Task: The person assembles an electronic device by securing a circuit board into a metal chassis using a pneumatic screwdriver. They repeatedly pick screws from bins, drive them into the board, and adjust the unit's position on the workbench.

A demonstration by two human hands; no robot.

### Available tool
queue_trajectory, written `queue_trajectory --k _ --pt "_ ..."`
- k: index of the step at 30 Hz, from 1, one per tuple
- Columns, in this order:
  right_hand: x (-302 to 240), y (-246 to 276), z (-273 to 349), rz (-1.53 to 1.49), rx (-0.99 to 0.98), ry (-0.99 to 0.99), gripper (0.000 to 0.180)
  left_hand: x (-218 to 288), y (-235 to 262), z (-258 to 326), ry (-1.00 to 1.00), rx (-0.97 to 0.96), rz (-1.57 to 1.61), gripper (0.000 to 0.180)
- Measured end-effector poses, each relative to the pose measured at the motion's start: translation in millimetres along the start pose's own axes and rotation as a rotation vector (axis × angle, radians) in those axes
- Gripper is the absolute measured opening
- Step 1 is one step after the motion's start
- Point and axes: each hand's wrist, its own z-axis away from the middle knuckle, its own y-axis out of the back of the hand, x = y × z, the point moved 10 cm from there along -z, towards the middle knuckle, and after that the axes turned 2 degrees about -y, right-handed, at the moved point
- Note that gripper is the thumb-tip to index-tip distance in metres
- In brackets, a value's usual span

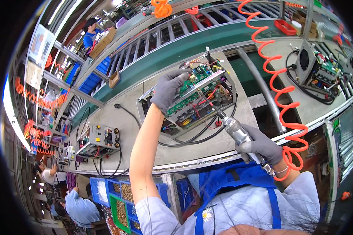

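Left hand (168, 89) pinching circuit board (192, 88) edge — right hand (261, 145) clenched round pneumatic screwdriver (233, 129); wires (208, 98) crowd bit.

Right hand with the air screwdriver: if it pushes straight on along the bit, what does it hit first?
The right hand holds the pneumatic screwdriver angled up-left into the open chassis. Going straight on, the bit likely meets the green circuit board that the left hand steadies, though red wires there make depth uncertain.
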Motion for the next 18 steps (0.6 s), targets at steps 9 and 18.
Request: queue_trajectory --k 9,18 --pt "-1.0 3.4 -5.4 -0.012 0.004 -0.007 0.076 -0.9 -16.6 -19.8 -0.216 -0.138 -0.549 0.023" --pt "-3.6 2.4 -10.0 0.023 -0.002 -0.019 0.079 1.1 -22.3 -17.8 -0.244 -0.199 -0.545 0.022"
